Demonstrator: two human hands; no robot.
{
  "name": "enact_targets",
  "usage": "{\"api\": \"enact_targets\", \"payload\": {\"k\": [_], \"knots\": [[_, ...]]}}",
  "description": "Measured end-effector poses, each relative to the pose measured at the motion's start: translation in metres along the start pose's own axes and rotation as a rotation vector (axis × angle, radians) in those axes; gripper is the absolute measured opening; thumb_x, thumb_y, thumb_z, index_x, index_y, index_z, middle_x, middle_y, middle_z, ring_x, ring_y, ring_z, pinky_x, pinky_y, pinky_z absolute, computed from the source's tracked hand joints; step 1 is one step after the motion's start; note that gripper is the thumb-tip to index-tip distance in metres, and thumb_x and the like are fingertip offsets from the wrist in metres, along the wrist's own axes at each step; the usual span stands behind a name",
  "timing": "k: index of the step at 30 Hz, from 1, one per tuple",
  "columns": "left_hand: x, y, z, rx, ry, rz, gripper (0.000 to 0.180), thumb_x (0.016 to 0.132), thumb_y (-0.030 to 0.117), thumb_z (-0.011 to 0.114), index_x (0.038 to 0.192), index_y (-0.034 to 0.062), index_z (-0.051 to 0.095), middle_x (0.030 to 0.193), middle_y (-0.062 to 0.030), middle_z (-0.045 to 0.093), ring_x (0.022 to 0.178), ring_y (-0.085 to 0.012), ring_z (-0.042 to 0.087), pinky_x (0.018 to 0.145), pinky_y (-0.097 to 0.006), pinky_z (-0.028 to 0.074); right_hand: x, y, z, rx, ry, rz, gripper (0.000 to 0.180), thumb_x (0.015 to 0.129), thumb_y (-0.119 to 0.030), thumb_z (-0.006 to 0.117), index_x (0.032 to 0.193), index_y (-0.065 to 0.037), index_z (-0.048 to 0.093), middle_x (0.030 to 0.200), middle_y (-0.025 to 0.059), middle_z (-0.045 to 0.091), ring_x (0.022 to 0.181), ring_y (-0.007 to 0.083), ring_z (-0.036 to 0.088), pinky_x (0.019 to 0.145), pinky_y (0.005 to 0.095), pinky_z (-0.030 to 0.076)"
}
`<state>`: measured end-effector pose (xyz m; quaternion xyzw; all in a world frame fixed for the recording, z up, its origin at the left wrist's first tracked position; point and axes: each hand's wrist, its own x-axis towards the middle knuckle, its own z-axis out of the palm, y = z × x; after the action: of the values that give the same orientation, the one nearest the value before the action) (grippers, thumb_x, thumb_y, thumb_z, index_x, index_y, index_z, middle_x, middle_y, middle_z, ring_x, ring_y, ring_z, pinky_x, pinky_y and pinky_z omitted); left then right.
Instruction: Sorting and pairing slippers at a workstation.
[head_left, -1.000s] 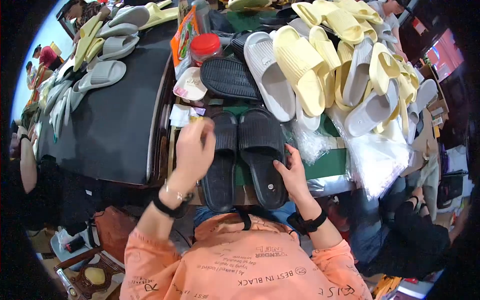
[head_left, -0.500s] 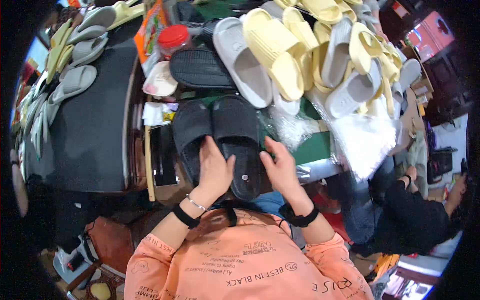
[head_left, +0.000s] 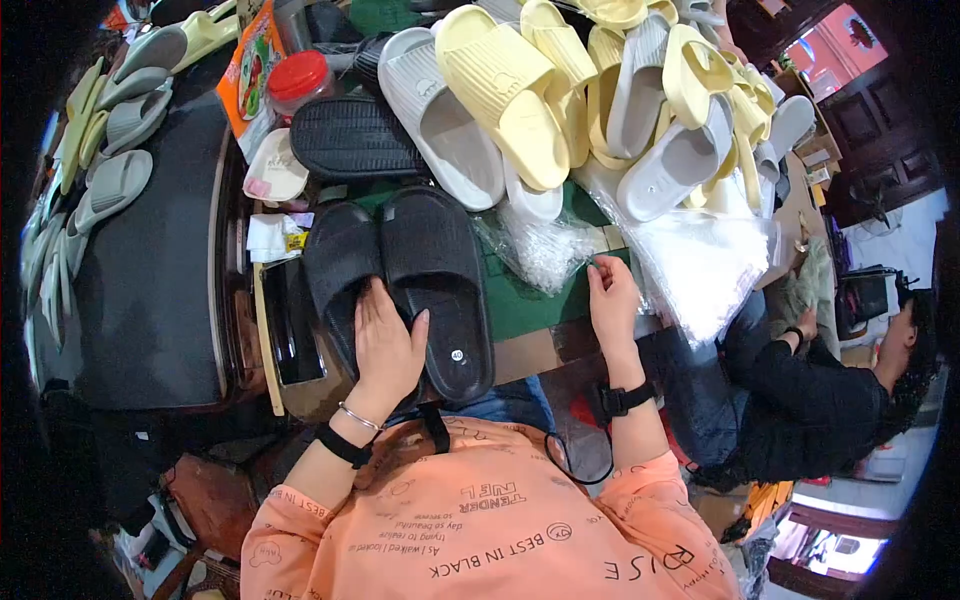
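A pair of black slippers, the left slipper (head_left: 338,245) and the right slipper (head_left: 432,235), lies side by side on the table in front of me, toes away. A round white sticker (head_left: 457,355) marks the right one's insole. My left hand (head_left: 388,345) rests on the pair with its fingers stretched, the tips at the left slipper's strap. Off to the right, my right hand (head_left: 613,300) has thumb and forefinger pinched together beside a clear plastic bag (head_left: 545,255) of small white bits. What the pinch holds, if anything, is too small to make out.
Yellow slippers (head_left: 510,95) and grey slippers (head_left: 440,120) pile up at the back. An upturned black slipper (head_left: 355,138), a red-lidded jar (head_left: 298,78) and a white dish (head_left: 277,168) stand back left. Another person (head_left: 820,400) sits at the right.
My right hand has left the slippers' right side and moved right to the clear bag, its fingers closing into a pinch. My left hand stays on the slippers. The whole view has shifted slightly.
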<state>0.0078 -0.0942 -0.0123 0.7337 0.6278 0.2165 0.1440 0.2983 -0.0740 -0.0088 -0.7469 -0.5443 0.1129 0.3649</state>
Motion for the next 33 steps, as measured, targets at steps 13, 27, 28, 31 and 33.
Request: {"api": "enact_targets", "payload": {"k": [13,27,28,31,33], "knots": [[0.0,-0.001,0.0,0.028,0.043,0.008,0.07,0.082,0.026,0.053,0.123,-0.0178,0.017,0.117,-0.0374,0.035,0.111,-0.0453,0.037,0.099,-0.045,0.025,0.008,-0.014,0.011,0.108,0.043,-0.033,0.016,0.081,-0.009,0.055,0.094,0.0,0.054,0.078,0.0157,0.058,0.066,0.0253,0.056,0.062,0.0322,0.044],[-0.001,0.001,0.001,0.022,0.04,0.013,0.069,0.083,0.027,0.052,0.123,-0.0173,0.017,0.119,-0.0369,0.034,0.112,-0.0452,0.036,0.1,-0.045,0.025,0.01,-0.011,-0.002,0.191,-0.02,0.041,0.012,0.082,-0.006,0.053,0.089,0.003,0.056,0.074,0.0132,0.061,0.063,0.0184,0.062,0.059,0.0275,0.047],[0.0,0.002,0.001,0.009,0.035,0.011,0.069,0.083,0.027,0.052,0.123,-0.0174,0.017,0.119,-0.0368,0.034,0.112,-0.045,0.036,0.099,-0.045,0.025,0.008,-0.008,-0.008,0.188,-0.017,0.044,0.012,0.082,-0.006,0.053,0.089,0.003,0.056,0.074,0.0132,0.061,0.063,0.0184,0.062,0.059,0.0275,0.047],[-0.001,-0.002,0.005,0.023,0.049,0.018,0.069,0.082,0.027,0.052,0.123,-0.0178,0.018,0.118,-0.0368,0.035,0.112,-0.045,0.037,0.099,-0.045,0.025,0.0,-0.002,-0.036,0.158,-0.128,0.088,0.011,0.083,-0.007,0.053,0.089,0.003,0.054,0.074,0.0129,0.062,0.064,0.0172,0.062,0.059,0.0266,0.048],[0.0,-0.001,0.002,0.027,0.039,0.011,0.069,0.082,0.027,0.052,0.123,-0.0179,0.018,0.118,-0.0368,0.035,0.111,-0.045,0.037,0.099,-0.045,0.025,-0.009,0.016,-0.064,0.216,-0.211,0.137,0.01,0.083,-0.005,0.052,0.088,0.003,0.054,0.073,0.0111,0.062,0.066,0.0153,0.061,0.061,0.0259,0.048]]}}
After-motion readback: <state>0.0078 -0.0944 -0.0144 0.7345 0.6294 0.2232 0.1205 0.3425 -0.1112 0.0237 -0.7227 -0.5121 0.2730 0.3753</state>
